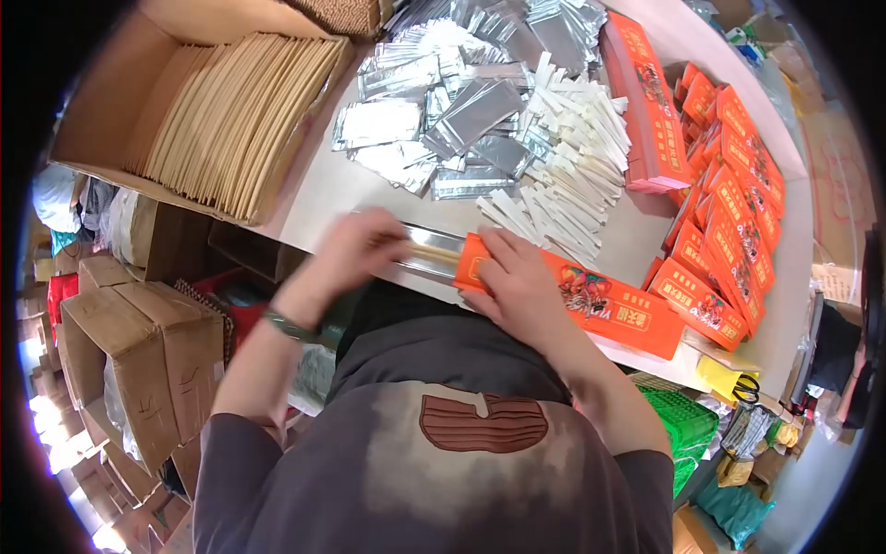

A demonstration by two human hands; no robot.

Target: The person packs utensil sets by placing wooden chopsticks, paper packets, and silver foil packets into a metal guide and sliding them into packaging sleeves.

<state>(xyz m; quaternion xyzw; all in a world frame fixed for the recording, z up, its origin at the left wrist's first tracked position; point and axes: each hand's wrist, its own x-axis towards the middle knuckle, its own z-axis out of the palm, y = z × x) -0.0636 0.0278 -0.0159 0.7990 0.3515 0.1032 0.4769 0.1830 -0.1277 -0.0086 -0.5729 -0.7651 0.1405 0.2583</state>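
Observation:
A long orange printed paper sleeve (609,309) lies along the table's near edge. My right hand (515,279) is closed over its left end, fingers on top and thumb at the near side. Pale wooden chopsticks (432,251) stick out of that end, with a shiny silver packet (434,237) alongside them. At their outer end my left hand (362,242), slightly blurred, pinches the chopsticks. How far they reach inside the sleeve is hidden. Beyond my hands lie a heap of silver packets (480,115) and a pile of narrow white paper strips (586,175).
At the left, a cardboard box (101,129) holds a dense row of wooden chopsticks (235,115). A stack of flat orange sleeves (651,120) and a heap of orange sleeves (724,222) lie at the right. Below the table are cartons (138,360) and a green crate (678,425).

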